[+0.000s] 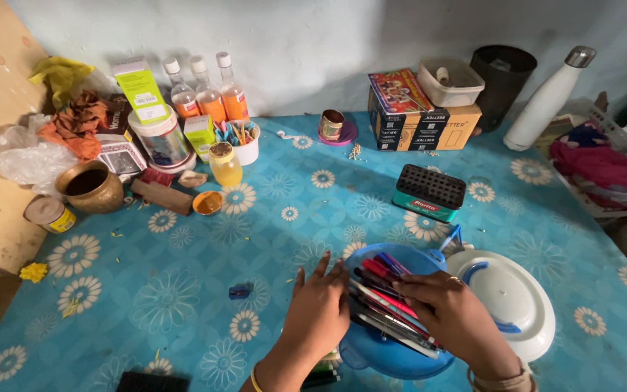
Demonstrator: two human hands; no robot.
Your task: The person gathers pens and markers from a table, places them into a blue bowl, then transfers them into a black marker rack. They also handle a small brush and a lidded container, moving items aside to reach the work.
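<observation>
1. A round blue container [371, 352] sits at the near edge of the tabletop [183, 290], which wears a blue flowered cloth. It holds a loose heap of pens [390, 305], red, dark and pale ones lying crosswise.
2. Its white lid [513, 297] is already off and rests just beside it on the right.
3. The left hand [318, 308] lies flat against the container's left rim, fingers spread and straight, gripping nothing.
4. The right hand [448, 312] rests on top of the pens with fingers curled loosely over them; whether it pinches a single pen cannot be told.
5. A black perforated pen stand [429, 191] with a green base stands well apart, further back, and every hole that shows looks empty.
6. Judging from this, the handling of the pens is at an early stage: all of them are in the container and none are set out.
</observation>
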